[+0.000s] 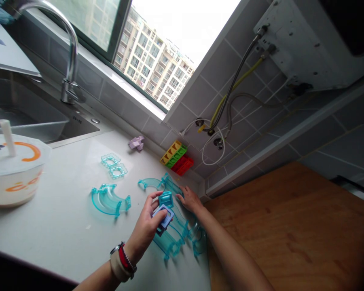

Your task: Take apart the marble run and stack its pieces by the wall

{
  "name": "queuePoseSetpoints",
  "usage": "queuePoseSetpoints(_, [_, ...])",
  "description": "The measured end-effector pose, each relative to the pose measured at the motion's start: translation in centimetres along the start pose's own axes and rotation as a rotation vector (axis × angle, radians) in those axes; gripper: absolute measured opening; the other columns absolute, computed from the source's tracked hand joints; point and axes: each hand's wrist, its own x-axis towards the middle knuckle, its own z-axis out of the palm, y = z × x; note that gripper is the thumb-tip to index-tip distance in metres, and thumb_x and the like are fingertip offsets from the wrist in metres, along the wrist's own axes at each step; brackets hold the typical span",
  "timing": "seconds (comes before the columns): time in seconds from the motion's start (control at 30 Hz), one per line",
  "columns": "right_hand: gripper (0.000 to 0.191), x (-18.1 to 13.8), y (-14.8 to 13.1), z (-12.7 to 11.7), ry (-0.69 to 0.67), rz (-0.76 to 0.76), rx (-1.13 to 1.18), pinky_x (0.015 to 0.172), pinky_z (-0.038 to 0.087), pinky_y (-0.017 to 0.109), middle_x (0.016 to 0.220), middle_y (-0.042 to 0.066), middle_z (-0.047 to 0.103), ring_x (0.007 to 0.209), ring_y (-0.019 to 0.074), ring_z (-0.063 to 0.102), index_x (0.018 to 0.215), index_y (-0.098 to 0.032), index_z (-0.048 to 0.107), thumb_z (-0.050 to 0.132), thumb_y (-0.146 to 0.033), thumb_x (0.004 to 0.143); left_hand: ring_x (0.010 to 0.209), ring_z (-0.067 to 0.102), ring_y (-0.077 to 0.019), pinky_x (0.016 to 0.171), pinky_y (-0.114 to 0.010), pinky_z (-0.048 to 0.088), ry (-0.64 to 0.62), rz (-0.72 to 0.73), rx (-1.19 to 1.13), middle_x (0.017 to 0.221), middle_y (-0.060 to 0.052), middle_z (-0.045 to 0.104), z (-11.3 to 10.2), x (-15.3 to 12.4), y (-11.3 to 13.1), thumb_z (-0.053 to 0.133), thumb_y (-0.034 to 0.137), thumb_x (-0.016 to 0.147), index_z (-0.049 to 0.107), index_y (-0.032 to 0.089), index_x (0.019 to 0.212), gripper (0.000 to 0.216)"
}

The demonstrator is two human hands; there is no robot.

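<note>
My left hand (149, 216) is closed around a purple hollow toy block (166, 216), thumb pressed on its face. A teal block (166, 199) with a square opening sits against it at the fingers. Just to the right, my right hand (190, 199) has its thumb and fingers apart beside a translucent teal track piece (172, 186); whether it touches the piece I cannot tell. More clear teal track pieces (166, 242) lie below and behind my left hand. A curved teal track (107, 201) rests on the counter to the left.
Two clear teal ring plates (117, 171) and a lilac piece (136, 143) lie farther back on the counter (63, 230). Yellow, green and red blocks (176, 157) stand by the wall. A lidded drink cup (15, 169), sink (87, 128) and faucet (71, 60) are left; a wooden board (291, 226) is right.
</note>
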Motion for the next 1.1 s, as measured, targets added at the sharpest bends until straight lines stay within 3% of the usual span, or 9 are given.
queuePoseSetpoints(0.17, [0.052, 0.5, 0.2, 0.1, -0.007, 0.003, 0.002, 0.088, 0.048, 0.034, 0.125, 0.011, 0.063, 0.108, 0.0274, 0.065, 0.145, -0.028, 0.051, 0.046, -0.058, 0.102, 0.096, 0.071, -0.0256, 0.066, -0.029, 0.058, 0.012, 0.006, 0.037, 0.129, -0.013, 0.064, -0.3, 0.1, -0.1, 0.072, 0.036, 0.083, 0.042, 0.024, 0.137, 0.063])
queuePoseSetpoints(0.37, [0.052, 0.4, 0.4, 0.5, 0.013, -0.011, 0.043, 0.091, 0.048, 0.036, 0.127, 0.012, 0.063, 0.111, 0.0286, 0.065, 0.144, -0.027, 0.051, 0.048, -0.056, 0.101, 0.081, 0.072, -0.0218, 0.066, -0.033, 0.060, -0.005, -0.007, 0.026, 0.128, -0.013, 0.063, -0.5, 0.3, -0.3, 0.071, 0.036, 0.083, 0.041, 0.024, 0.137, 0.064])
queuePoseSetpoints(0.53, [0.058, 0.2, 0.7, 1.1, 0.033, -0.025, 0.095, 0.096, 0.048, 0.037, 0.130, 0.013, 0.062, 0.116, 0.0292, 0.062, 0.145, -0.025, 0.050, 0.057, -0.056, 0.097, 0.090, 0.072, -0.0243, 0.068, -0.032, 0.060, 0.005, 0.009, 0.032, 0.127, -0.013, 0.064, -0.5, 0.6, -0.3, 0.071, 0.035, 0.083, 0.043, 0.024, 0.136, 0.061])
queuePoseSetpoints(0.67, [0.055, 0.1, 0.9, 1.7, 0.070, -0.024, 0.151, 0.103, 0.045, 0.037, 0.135, 0.012, 0.060, 0.124, 0.0279, 0.058, 0.142, -0.021, 0.049, 0.062, -0.047, 0.095, 0.081, 0.073, -0.0224, 0.066, -0.033, 0.060, -0.004, -0.003, 0.014, 0.126, -0.013, 0.064, -0.5, 0.6, -0.1, 0.071, 0.035, 0.083, 0.041, 0.024, 0.136, 0.062])
queuePoseSetpoints(0.93, [0.041, 0.7, 1.9, 1.9, 0.076, -0.018, 0.198, 0.099, 0.048, 0.034, 0.120, 0.010, 0.063, 0.111, 0.0237, 0.062, 0.122, -0.018, 0.059, 0.070, -0.034, 0.086, 0.096, 0.071, -0.0260, 0.067, -0.031, 0.058, 0.013, 0.004, 0.046, 0.128, -0.013, 0.063, -0.7, 0.6, -0.3, 0.070, 0.036, 0.084, 0.043, 0.023, 0.136, 0.061])
queuePoseSetpoints(1.1, [0.040, 0.4, 1.6, 1.6, 0.053, -0.044, 0.160, 0.097, 0.047, 0.035, 0.121, 0.011, 0.061, 0.110, 0.0246, 0.061, 0.128, -0.019, 0.058, 0.064, -0.034, 0.092, 0.099, 0.070, -0.0252, 0.074, -0.033, 0.059, 0.003, -0.008, 0.043, 0.127, -0.012, 0.064, -0.7, 0.8, -0.7, 0.070, 0.034, 0.084, 0.043, 0.024, 0.137, 0.059])
